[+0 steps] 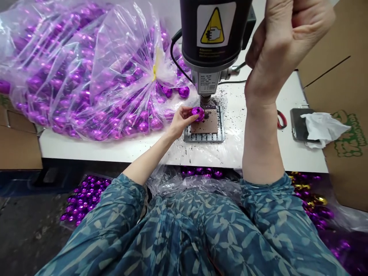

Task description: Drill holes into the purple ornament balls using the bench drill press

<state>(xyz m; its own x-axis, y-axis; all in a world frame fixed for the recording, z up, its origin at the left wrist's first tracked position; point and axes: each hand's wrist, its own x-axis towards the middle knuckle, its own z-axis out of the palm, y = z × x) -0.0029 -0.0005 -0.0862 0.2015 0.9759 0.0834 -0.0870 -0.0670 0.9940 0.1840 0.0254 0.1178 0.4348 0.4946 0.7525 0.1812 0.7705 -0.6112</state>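
My left hand pinches a shiny purple faceted ball between thumb and fingers. The ball is over a brown square board lying on the slotted metal base of a drill press. Just above and behind the ball is the machine's chuck. Dark shavings are scattered over board and base. My right hand is raised beside the black drill housing, fingers curled into a fist; whatever it grips is hidden behind the fingers.
A large clear bag of purple balls, tied in yellow, covers the table's left side. Loose purple balls lie by it. At right are red-handled scissors or a similar tool, a dark flat device, crumpled tissue and a cardboard box.
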